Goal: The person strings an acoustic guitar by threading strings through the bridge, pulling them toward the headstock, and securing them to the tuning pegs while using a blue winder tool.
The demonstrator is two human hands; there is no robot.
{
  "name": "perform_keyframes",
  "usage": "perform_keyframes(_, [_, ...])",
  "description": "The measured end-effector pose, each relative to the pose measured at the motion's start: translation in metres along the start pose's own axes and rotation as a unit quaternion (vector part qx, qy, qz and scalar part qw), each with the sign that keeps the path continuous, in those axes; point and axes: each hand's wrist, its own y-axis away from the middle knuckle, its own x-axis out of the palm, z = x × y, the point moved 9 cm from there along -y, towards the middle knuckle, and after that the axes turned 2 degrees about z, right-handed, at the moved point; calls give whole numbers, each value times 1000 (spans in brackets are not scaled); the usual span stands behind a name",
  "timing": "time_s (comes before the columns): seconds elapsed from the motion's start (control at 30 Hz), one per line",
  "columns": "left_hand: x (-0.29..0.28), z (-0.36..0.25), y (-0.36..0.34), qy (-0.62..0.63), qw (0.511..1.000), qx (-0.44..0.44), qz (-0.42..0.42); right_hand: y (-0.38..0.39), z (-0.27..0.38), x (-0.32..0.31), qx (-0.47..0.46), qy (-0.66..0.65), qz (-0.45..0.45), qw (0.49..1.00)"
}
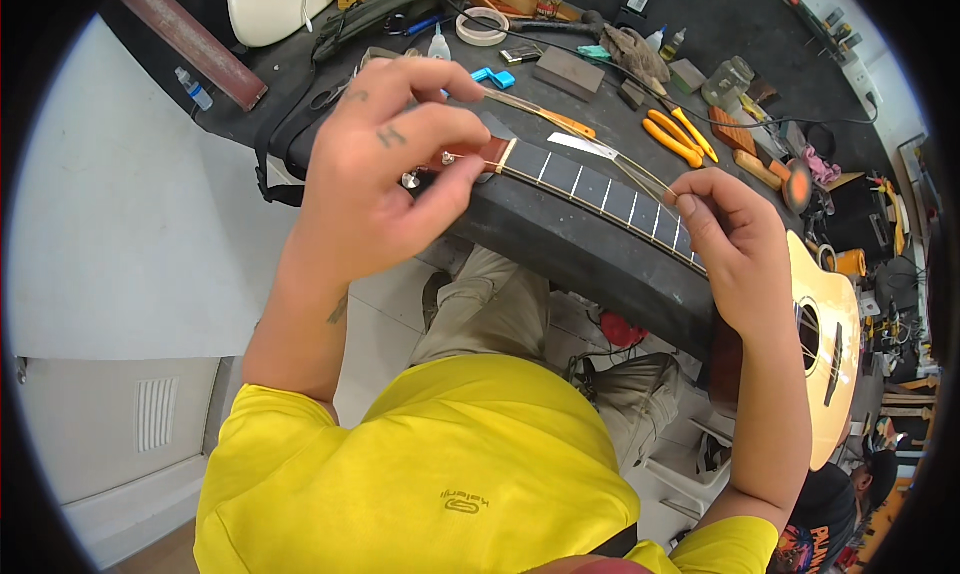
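A guitar lies across the bench in front of me, its dark fretboard (pixel 592 189) crossed by bright frets. Its pale wooden body (pixel 832 414) is at the right, and the white nut (pixel 507 155) is beside my left hand. My left hand (pixel 375 169) is over the reddish headstock and tuning pegs (pixel 410 180), thumb and index finger closed around a thin guitar string by the nut. Above the fretboard, my right hand (pixel 740 239) pinches several golden guitar strings (pixel 632 166), which arc loosely back toward my left fingers. My left hand hides most of the headstock.
On the dark workbench beyond the neck lie orange-handled pliers (pixel 672 139), a grey block (pixel 568 72), a tape roll (pixel 482 27), a blue string winder (pixel 494 78) and a glass jar (pixel 728 81). A white guitar body (pixel 268 9) stands far left. Another person (pixel 868 479) is at lower right.
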Motion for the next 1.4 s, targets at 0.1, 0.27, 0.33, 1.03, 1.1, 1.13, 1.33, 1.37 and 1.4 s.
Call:
perform_keyframes(0.1, [14,4,12,-112,993,-1,34,-2,-1,4,-1,-8,24,1000])
perform_keyframes(0.27, [27,18,26,-166,986,26,-7,-2,-3,10,-4,-69,62,996])
perform_keyframes(0.33, [25,20,27,-218,973,60,-55,-2,-5,11,8,-83,83,993])
perform_keyframes(1.03, [60,-10,22,-179,963,121,161,13,29,23,-73,273,59,957])
perform_keyframes(1.1, [62,-14,21,-175,962,125,171,14,29,26,-98,310,60,944])
perform_keyframes(1.13, [64,-15,20,-171,960,127,181,14,29,26,-97,310,61,944])
perform_keyframes(1.33, [71,-15,15,-152,958,112,214,16,29,30,-105,332,74,934])
perform_keyframes(1.37, [70,-17,12,-153,958,112,213,15,24,31,-101,299,88,945])
perform_keyframes(1.4, [67,-16,7,-132,963,86,218,14,19,32,-98,265,102,954])
